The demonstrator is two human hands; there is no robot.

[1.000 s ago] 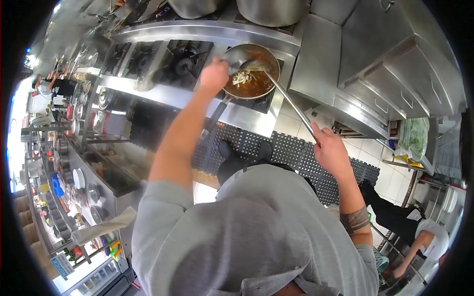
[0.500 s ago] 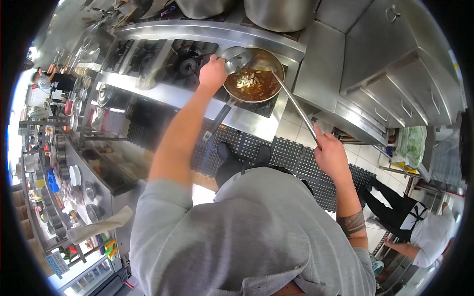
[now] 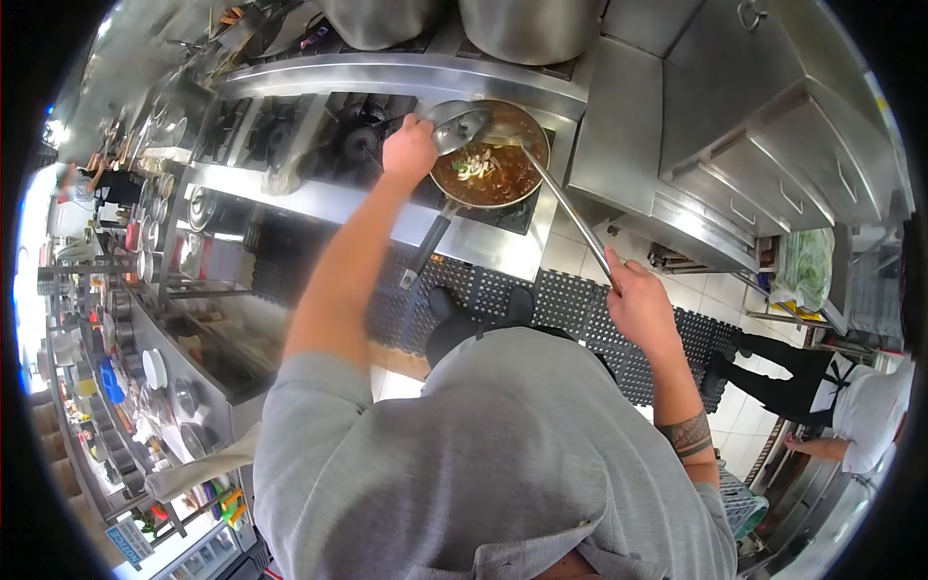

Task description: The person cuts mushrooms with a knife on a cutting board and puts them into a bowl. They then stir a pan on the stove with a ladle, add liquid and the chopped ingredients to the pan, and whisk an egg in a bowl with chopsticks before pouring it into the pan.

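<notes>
Head view: long utensil [image 3: 570,214] slants up-left from right hand [image 3: 640,302] into pan [image 3: 523,115].

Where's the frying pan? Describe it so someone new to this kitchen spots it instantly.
Find the steel stove ahead of the person in the grey shirt. At its right end, in front of two big steel pots, sits a round, shallow frying pan. Unlike those pots, it has a long dark handle pointing back toward the person, and brown sauce with pale pieces shows inside.
</notes>
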